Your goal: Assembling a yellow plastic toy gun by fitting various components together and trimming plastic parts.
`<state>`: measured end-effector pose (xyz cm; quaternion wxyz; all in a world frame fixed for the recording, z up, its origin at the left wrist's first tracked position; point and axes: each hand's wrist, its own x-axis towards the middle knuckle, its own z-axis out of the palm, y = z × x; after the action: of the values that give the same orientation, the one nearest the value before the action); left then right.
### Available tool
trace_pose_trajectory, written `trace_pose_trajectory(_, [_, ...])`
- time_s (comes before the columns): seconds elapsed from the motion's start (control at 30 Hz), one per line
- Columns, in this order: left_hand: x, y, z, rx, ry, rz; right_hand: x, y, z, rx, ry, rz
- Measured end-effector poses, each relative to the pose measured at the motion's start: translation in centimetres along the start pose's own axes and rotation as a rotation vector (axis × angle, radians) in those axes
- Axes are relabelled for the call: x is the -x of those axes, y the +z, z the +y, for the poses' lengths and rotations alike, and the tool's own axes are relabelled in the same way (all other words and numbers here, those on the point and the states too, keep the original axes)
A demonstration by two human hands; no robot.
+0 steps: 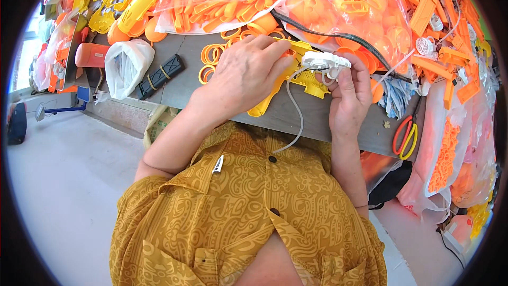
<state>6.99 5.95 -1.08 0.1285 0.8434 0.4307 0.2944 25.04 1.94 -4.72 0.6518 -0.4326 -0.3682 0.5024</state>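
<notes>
Over the yellow plastic shell point(316, 90), the right hand point(349, 98) pinches a white mechanism point(325, 62). I cannot tell whether the left hand point(243, 71) grips the shell.

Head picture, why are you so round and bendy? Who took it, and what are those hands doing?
There's no robot here, just a person's bare hands. A wide fisheye camera on the person's head looks down, so edges bend and their yellow-brown shirt shows.

The right hand holds a white plastic part, with a thin grey cable near it. The left hand is over a yellow plastic piece; I can't tell what its fingers hold.

On the grey table lie orange rings, a black block and scissors with red and yellow handles. Bags of orange parts sit at the far side.
</notes>
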Motion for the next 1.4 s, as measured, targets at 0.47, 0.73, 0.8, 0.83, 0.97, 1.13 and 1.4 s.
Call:
trace_pose_trajectory(0.47, [0.5, 0.6, 0.8, -0.053, -0.063, 0.054, 0.2, 0.2, -0.2, -0.026, -0.003, -0.011])
trace_pose_trajectory(0.73, [0.5, 1.7, 0.9, -0.114, -0.075, 0.088, 0.0, -0.1, 0.2, 0.05, -0.045, -0.013])
trace_pose_trajectory(0.8, [0.8, 2.1, 0.8, -0.149, -0.064, 0.123, 0.0, 0.1, 0.1, 0.028, -0.03, -0.012])
trace_pose_trajectory(0.83, [1.0, 2.3, 0.8, -0.183, -0.05, 0.159, 0.0, 0.0, 0.1, 0.029, -0.028, -0.012])
trace_pose_trajectory(0.97, [1.4, 2.5, 0.5, -0.174, -0.024, 0.182, 0.2, 0.4, -0.4, -0.025, -0.029, -0.007])
trace_pose_trajectory(1.13, [1.1, 1.7, 0.3, -0.101, 0.022, 0.235, 0.2, 0.1, -0.7, 0.088, -0.096, -0.017])
trace_pose_trajectory(1.4, [0.9, 0.9, 1.0, 0.25, 0.017, 0.238, 0.0, 1.2, -2.4, 0.06, 0.07, -0.12])
